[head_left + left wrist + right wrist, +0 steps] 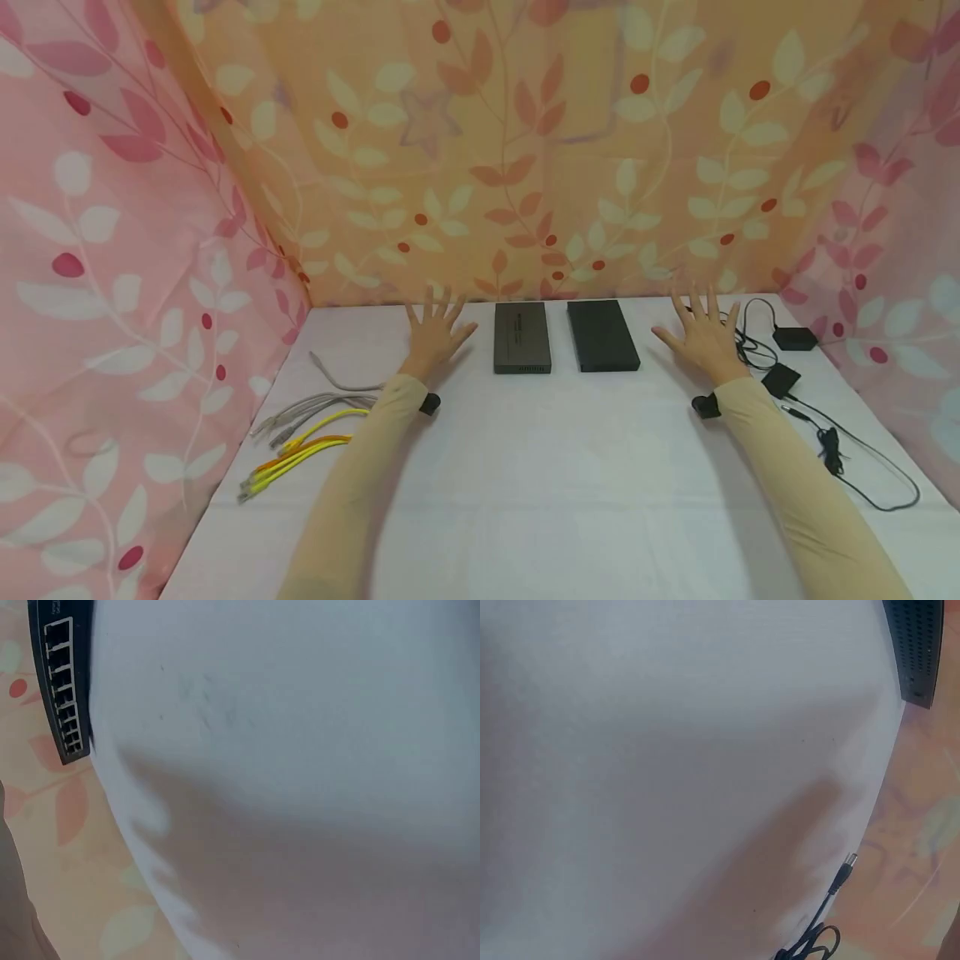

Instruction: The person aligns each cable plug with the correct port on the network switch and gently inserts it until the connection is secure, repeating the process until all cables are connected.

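My left hand [433, 340] is held out with spread fingers, left of a dark grey network switch [521, 337]. My right hand [705, 340] is spread the same way, between a black flat box [603, 335] and black power adapters. Neither hand holds anything. In the left wrist view, a row of ports shows along the side of a switch [64, 690]. The right wrist view has a perforated box side [917, 649] at the top corner and a barrel plug [843, 874] on a black cable below.
Several grey and yellow network cables [300, 454] lie at the left, partly behind my left sleeve. At the right are a power adapter [795, 338], another adapter [781, 381] and their black cords. Floral cloth [480, 150] hangs behind the white table [555, 467] and at both sides.
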Demonstrator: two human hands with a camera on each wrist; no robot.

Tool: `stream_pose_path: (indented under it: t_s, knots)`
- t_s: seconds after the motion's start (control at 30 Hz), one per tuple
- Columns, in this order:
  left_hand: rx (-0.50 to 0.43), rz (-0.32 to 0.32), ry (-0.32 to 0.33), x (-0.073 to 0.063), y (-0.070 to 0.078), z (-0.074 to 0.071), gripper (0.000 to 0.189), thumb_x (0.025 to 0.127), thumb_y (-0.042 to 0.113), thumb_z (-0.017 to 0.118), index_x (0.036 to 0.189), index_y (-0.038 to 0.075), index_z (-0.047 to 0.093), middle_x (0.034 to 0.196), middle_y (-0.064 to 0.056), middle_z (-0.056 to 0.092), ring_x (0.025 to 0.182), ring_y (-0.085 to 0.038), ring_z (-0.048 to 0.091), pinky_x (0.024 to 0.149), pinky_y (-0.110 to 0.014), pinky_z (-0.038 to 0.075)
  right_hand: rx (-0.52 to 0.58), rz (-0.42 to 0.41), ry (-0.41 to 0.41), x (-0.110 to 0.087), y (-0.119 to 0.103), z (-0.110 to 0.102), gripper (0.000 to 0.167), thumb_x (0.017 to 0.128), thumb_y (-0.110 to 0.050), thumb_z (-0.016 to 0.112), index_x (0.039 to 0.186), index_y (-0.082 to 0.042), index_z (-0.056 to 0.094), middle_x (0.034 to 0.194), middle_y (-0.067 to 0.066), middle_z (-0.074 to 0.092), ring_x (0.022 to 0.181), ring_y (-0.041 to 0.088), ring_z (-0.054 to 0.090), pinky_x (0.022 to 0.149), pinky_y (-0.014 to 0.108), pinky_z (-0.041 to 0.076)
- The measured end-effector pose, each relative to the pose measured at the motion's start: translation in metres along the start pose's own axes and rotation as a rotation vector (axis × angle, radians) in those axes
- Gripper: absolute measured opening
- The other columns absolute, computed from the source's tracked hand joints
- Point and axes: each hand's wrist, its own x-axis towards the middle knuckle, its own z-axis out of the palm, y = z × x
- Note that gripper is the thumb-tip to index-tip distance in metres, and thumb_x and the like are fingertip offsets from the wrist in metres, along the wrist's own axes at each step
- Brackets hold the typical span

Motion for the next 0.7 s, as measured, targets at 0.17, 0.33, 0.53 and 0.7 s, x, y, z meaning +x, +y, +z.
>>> stream_pose_path:
  t_s: [0.17,0.33,0.53,0.7]
  knots:
    - [-0.035,-0.015,0.005,0.003,0.009,0.007,0.068,0.091,0.064,0.031,0.148,0.034,0.01,0.156,-0.002,0.008,0.142,-0.031,-0.007,0.103,-0.067,-0.008,0.046,0.001,-0.021,-0.004,0.003,0.008,0.085,0.09,-0.057,0.045,0.149,-0.024,-0.006,0.153,0.012,-0.017,0.136,0.033,-0.026,0.097,0.065,-0.022]
    - [-0.068,-0.006,-0.004,0.004,0.023,0.011,0.067,0.092,0.064,0.03,0.148,0.033,0.013,0.156,-0.002,0.009,0.143,-0.029,-0.007,0.104,-0.067,-0.004,0.09,0.013,-0.029,-0.009,0.003,0.015,0.083,0.091,-0.054,0.046,0.15,-0.014,0.003,0.153,0.016,-0.012,0.138,0.042,-0.014,0.098,0.067,-0.017]
    - [-0.19,-0.009,-0.018,0.005,0.049,0.013,0.067,0.092,0.062,0.031,0.149,0.03,0.015,0.156,-0.002,0.009,0.143,-0.025,-0.005,0.105,-0.065,-0.004,0.153,0.004,-0.026,-0.013,0.0,0.018,0.084,0.092,-0.052,0.045,0.148,-0.004,0.005,0.152,0.024,-0.003,0.138,0.045,-0.006,0.1,0.071,-0.004]
    - [-0.248,0.021,-0.015,0.009,0.073,0.01,0.067,0.092,0.062,0.034,0.148,0.028,0.021,0.155,-0.003,0.017,0.143,-0.027,0.005,0.105,-0.065,-0.002,0.234,0.002,-0.011,-0.015,-0.005,0.018,0.084,0.093,-0.049,0.046,0.148,-0.002,0.004,0.149,0.03,0.008,0.136,0.05,0.005,0.099,0.072,0.002]
